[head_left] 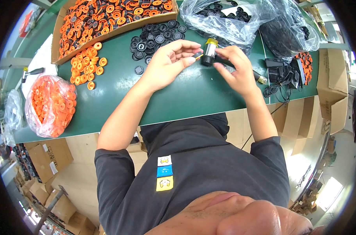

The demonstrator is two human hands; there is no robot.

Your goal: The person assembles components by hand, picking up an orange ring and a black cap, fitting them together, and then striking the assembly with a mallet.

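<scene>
My left hand (168, 64) pinches a small round piece (197, 55) edge-on between thumb and fingertips; it looks black with a thin orange-yellow edge. Just right of it is a dark cylinder with a yellow top (210, 52) and a pale band. My right hand (238, 70) is beside that cylinder, thumb and fingers curved but apart; whether the fingertips touch it I cannot tell. A dark-handled tool with a metal end (260, 77) lies partly hidden behind my right hand. Black round caps (156, 37) are heaped beyond my left hand.
Loose orange wheels (86, 64) lie left, below a cardboard box (107, 34) of orange and black wheels. A clear bag of orange pieces (50, 105) rests at the table's left edge. Bags of black parts (221, 23) stand at the back; cables (282, 84) lie right.
</scene>
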